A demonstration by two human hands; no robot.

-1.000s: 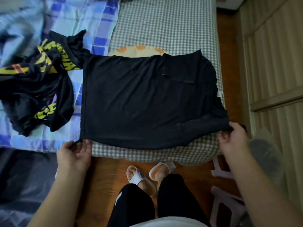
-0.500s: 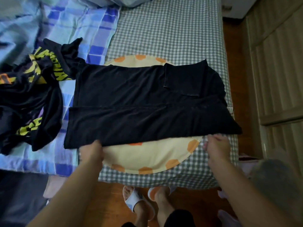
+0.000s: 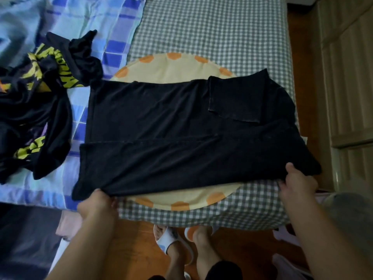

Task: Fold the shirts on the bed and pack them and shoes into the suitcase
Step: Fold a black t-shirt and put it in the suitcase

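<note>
The plain black cotton shirt (image 3: 181,134) lies across the grey-checked bed (image 3: 212,29), its near long edge folded over. The left hand (image 3: 97,207) and right hand (image 3: 296,185) pinch that fold's two ends (fingers tucked beneath), just inside the mattress edge; a crumpled black-and-yellow printed shirt (image 3: 40,102) crowds the left.

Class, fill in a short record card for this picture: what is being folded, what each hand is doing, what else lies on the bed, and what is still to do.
Being folded: black shirt, near edge turned over
Left hand: grips the shirt's near left corner
Right hand: grips the near right corner
Under it: round yellow mat
Also on bed: crumpled printed shirt
To do: finish folding
</note>
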